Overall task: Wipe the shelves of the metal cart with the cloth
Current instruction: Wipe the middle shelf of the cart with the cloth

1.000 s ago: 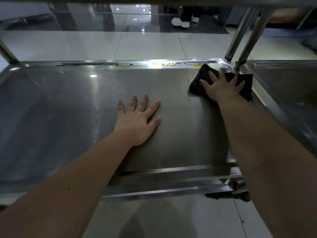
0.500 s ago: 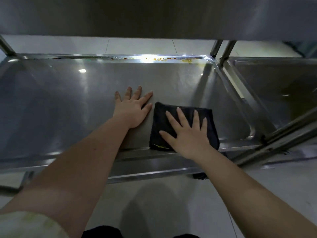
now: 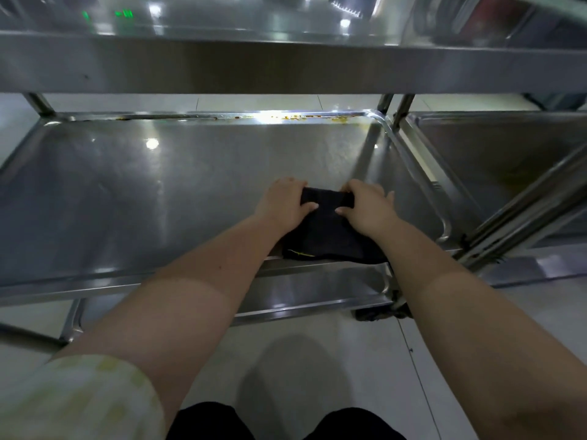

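Observation:
A dark cloth (image 3: 327,230) lies on the middle shelf (image 3: 158,198) of the metal cart, near its front right edge. My left hand (image 3: 282,201) grips the cloth's far left corner, thumb on top and fingers curled under. My right hand (image 3: 365,208) grips the far right corner the same way. The cloth's far edge is lifted off the steel between both hands. Its near edge hangs slightly over the shelf's front rim.
The top shelf (image 3: 286,68) overhangs close above. Yellow-brown residue (image 3: 301,117) lines the middle shelf's far rim. A lower shelf (image 3: 317,290) shows below the front edge. A second steel cart (image 3: 508,154) stands right against the posts. A caster wheel (image 3: 381,312) sits on the tiled floor.
My right hand drew the cloth from the far right corner to the front. My left hand left the shelf surface, and both hands now grip the cloth's far edge.

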Demonstrator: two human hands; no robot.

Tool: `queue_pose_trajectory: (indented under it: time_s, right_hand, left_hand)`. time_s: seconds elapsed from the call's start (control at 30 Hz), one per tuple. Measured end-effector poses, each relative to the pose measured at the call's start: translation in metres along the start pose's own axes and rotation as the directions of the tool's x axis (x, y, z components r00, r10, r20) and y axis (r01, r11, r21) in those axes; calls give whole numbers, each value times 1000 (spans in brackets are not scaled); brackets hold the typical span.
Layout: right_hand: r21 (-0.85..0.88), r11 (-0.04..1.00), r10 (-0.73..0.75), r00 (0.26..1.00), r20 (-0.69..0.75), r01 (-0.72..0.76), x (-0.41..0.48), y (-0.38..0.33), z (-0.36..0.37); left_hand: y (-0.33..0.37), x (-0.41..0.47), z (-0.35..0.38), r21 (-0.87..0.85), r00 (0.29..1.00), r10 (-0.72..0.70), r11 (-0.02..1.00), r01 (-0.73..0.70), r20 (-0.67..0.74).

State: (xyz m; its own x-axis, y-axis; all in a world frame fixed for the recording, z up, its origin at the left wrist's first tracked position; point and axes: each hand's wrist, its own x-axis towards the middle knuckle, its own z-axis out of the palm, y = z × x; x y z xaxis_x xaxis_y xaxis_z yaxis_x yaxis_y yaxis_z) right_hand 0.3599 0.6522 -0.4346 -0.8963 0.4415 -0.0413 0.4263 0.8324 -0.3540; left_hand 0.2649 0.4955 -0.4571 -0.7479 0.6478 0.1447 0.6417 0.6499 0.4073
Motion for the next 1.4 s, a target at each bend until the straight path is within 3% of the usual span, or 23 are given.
queue_pose_trajectory:
  time_s: [0.17, 0.33, 0.5, 0.6, 0.77, 0.87, 1.0, 1.07, 1.2, 1.3, 1.4]
  right_hand:
    - [-109, 988, -126, 985, -114, 113, -24, -11, -34]
    - [15, 944, -304, 888, -345, 329, -94, -16, -75]
    - [-53, 931, -348, 832, -432, 361, -165, -13, -71]
    - [-45, 915, -383, 828, -409, 401, -190, 0, -52]
    - [14, 900, -428, 889, -162, 435, -198, 51, 18]
    - [-1, 926, -376, 924, -68, 377, -199, 84, 89]
    - [13, 950, -311, 950, 24, 311, -196, 113, 179]
    - [9, 953, -304, 952, 35, 304, -180, 123, 201]
    - [-59, 950, -313, 941, -125, 308, -117, 132, 202]
    - [-90, 976, -212, 949, -233, 196, -43, 131, 202]
    - [-198, 977, -103, 988, -119, 78, -8, 123, 231]
  left_hand:
    - [14, -14, -38, -101, 993, 45, 993, -56, -107]
    - [34, -79, -87, -63, 937, 199, 972, -226, -289]
    - [61, -153, -86, -102, 891, 232, 951, -293, -390]
    - [64, -177, -64, -205, 896, 197, 933, -296, -397]
    - [41, -195, 13, -308, 993, 111, 944, -119, -43]
    - [13, -206, 79, -159, 976, 154, 979, -129, 157]
    - [-27, -211, 154, -211, 941, 43, 977, 31, 335]
    - [-39, -203, 179, -248, 952, 10, 966, 70, 306]
    - [-50, -150, 199, -342, 991, -106, 931, 127, 79]
    - [-58, -92, 212, -445, 969, -245, 871, 208, -27]
    - [-82, -75, 236, -333, 928, -370, 880, 339, -32]
